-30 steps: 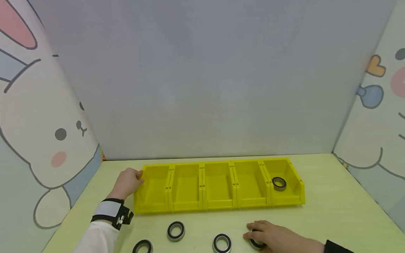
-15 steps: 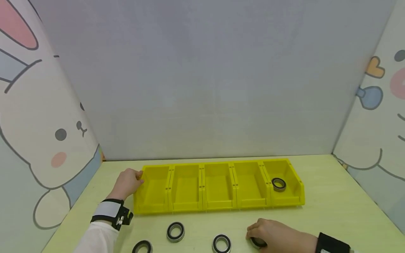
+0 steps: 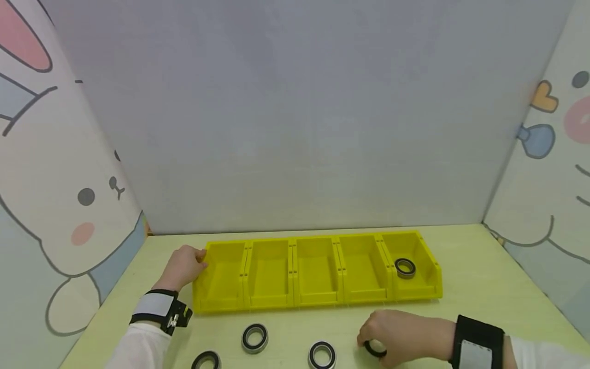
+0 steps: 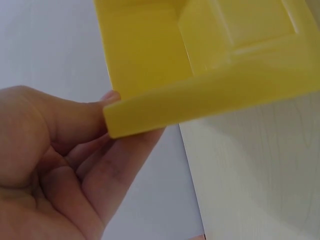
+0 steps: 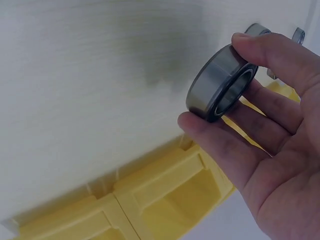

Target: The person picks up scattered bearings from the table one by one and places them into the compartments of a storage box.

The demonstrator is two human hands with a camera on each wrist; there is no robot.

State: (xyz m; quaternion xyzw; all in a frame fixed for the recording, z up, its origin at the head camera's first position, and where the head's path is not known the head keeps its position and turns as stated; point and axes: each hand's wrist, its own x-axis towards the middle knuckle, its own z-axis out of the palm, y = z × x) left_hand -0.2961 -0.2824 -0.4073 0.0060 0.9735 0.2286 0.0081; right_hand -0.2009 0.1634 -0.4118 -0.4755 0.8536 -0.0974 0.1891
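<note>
In the head view my left hand holds the left end of a yellow compartment bin row. The left wrist view shows thumb and fingers pinching the bin's corner. My right hand is in front of the row's right part. Between its thumb and fingers it pinches a ball bearing, a steel ring with a dark seal, seen tilted in the right wrist view. Another bearing lies in the rightmost compartment; the other compartments hold nothing.
Three more bearings lie on the pale table before the bins: one at centre, one left of it, one at the bottom edge. A grey wall stands behind; printed panels flank both sides.
My right hand has closed its fingers on the bearing and lifted it slightly off the table. The left hand keeps its hold on the bin row.
</note>
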